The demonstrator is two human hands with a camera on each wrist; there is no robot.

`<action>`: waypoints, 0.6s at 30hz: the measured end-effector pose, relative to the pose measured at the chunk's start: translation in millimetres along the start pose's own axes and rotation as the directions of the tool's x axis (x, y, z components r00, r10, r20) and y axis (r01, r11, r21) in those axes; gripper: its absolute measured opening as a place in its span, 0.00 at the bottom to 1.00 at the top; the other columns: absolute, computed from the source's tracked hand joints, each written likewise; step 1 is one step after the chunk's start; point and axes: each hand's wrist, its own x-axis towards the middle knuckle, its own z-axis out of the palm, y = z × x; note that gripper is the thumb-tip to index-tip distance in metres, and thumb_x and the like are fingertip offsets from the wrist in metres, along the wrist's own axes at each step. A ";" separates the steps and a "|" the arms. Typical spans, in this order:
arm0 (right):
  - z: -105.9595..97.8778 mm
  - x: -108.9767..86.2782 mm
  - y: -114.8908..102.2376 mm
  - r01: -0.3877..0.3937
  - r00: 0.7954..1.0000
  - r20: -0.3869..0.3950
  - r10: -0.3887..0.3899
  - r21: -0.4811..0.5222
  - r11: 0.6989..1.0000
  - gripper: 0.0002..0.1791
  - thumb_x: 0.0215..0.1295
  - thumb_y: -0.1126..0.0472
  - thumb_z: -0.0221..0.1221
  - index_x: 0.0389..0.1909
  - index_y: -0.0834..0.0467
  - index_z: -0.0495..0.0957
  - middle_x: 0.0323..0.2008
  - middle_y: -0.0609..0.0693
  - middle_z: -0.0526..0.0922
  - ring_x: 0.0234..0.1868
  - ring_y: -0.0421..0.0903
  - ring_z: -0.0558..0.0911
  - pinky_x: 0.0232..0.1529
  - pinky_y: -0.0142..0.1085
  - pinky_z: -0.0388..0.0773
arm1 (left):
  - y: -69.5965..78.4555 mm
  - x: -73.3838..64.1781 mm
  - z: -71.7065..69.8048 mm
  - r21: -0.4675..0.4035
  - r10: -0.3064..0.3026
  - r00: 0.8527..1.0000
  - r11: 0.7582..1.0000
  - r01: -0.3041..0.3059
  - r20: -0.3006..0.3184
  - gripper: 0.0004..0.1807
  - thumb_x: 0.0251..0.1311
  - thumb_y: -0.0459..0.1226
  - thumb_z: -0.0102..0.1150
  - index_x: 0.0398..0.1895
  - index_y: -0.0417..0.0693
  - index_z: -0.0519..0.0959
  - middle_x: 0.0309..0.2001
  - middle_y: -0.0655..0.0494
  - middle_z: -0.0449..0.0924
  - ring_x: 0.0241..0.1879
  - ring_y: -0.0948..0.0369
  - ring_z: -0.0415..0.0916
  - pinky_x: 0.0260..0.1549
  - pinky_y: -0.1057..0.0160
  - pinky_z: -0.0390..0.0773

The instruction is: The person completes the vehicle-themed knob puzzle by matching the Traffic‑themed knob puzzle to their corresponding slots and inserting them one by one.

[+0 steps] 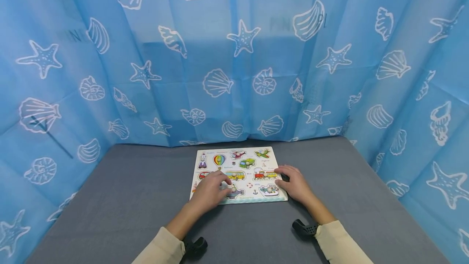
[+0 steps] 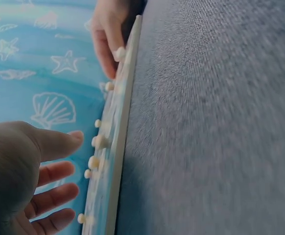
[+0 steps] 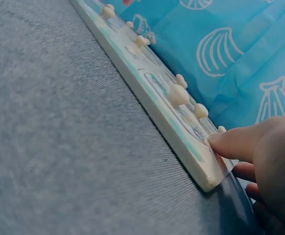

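A wooden knobbed puzzle board (image 1: 249,200) lies flat on the table, filled with pictured vehicle pieces. My left hand (image 1: 209,190) hovers over its lower left part, thumb and fingers spread and holding nothing. Under those fingertips is the grey-blue submarine piece (image 1: 236,192), partly hidden. In the left wrist view a gap shows between the thumb and the round knobs (image 2: 101,142). My right hand (image 1: 296,183) grips the board's right edge. Its thumb (image 3: 221,142) presses on the top face near the ship piece (image 1: 269,190), while the other fingers lie along the side.
Further pieces include a train (image 1: 264,174), a yellow bus (image 1: 236,175), a green truck (image 1: 247,163) and a balloon (image 1: 219,159). Grey cloth covers the table (image 1: 128,199). A blue curtain (image 1: 234,72) with shell prints hangs along the back and sides.
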 end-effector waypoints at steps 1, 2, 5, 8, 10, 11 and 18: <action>-1.1 -0.8 0.9 -0.004 1.000 0.000 0.004 0.008 1.000 0.19 0.62 0.64 0.64 0.54 0.64 0.79 0.60 0.64 0.74 0.66 0.66 0.63 0.63 0.62 0.57 | -0.1 -1.1 -1.2 0.000 -0.004 1.000 1.000 0.004 -0.003 0.07 0.54 0.42 0.71 0.35 0.54 0.84 0.37 0.64 0.78 0.34 0.65 0.71 0.34 0.62 0.75; -2.4 -1.9 1.8 -0.005 1.000 0.000 0.005 0.015 1.000 0.19 0.62 0.64 0.64 0.54 0.64 0.79 0.60 0.64 0.74 0.66 0.66 0.63 0.63 0.62 0.57 | -0.8 -2.2 -2.2 0.004 -0.006 1.000 1.000 0.006 -0.008 0.07 0.54 0.42 0.71 0.35 0.54 0.84 0.37 0.64 0.78 0.35 0.65 0.72 0.34 0.62 0.75; -6.7 -4.1 3.7 -0.003 1.000 0.006 0.003 0.015 1.000 0.18 0.62 0.64 0.64 0.54 0.64 0.80 0.59 0.64 0.75 0.65 0.66 0.64 0.62 0.62 0.58 | -4.5 -5.2 -7.2 0.000 -0.001 1.000 1.000 0.001 -0.030 0.07 0.53 0.40 0.72 0.34 0.54 0.84 0.36 0.63 0.79 0.36 0.63 0.73 0.35 0.60 0.76; -10.6 -5.5 4.6 -0.001 1.000 0.017 0.001 0.001 1.000 0.18 0.62 0.63 0.64 0.53 0.64 0.80 0.58 0.64 0.75 0.64 0.66 0.65 0.62 0.62 0.59 | -11.7 -8.8 -12.4 -0.008 0.014 0.997 1.000 -0.015 -0.071 0.08 0.51 0.39 0.73 0.32 0.53 0.83 0.36 0.63 0.80 0.39 0.61 0.75 0.39 0.57 0.76; -13.1 -6.4 4.8 -0.007 1.000 0.024 0.008 -0.015 1.000 0.18 0.62 0.63 0.64 0.53 0.63 0.80 0.58 0.63 0.76 0.64 0.66 0.65 0.62 0.61 0.59 | -17.2 -11.8 -16.4 -0.014 0.011 0.995 1.000 -0.012 -0.096 0.08 0.50 0.38 0.74 0.31 0.53 0.83 0.38 0.61 0.81 0.41 0.58 0.77 0.42 0.52 0.74; -14.5 -7.0 4.8 -0.011 1.000 0.028 0.012 -0.020 1.000 0.18 0.62 0.63 0.64 0.53 0.64 0.80 0.58 0.63 0.76 0.63 0.66 0.66 0.61 0.61 0.60 | -20.8 -13.3 -18.3 -0.010 0.007 0.994 1.000 -0.008 -0.107 0.07 0.50 0.37 0.74 0.31 0.53 0.83 0.38 0.61 0.81 0.43 0.58 0.77 0.44 0.50 0.73; -24.8 -19.1 6.6 0.033 0.999 0.003 -0.033 -0.052 0.998 0.20 0.62 0.65 0.64 0.54 0.66 0.78 0.55 0.64 0.77 0.59 0.65 0.72 0.58 0.60 0.65 | -55.7 -32.8 -35.7 0.025 -0.057 0.989 0.998 0.061 -0.139 0.08 0.50 0.38 0.74 0.32 0.52 0.83 0.39 0.60 0.82 0.47 0.54 0.77 0.55 0.42 0.66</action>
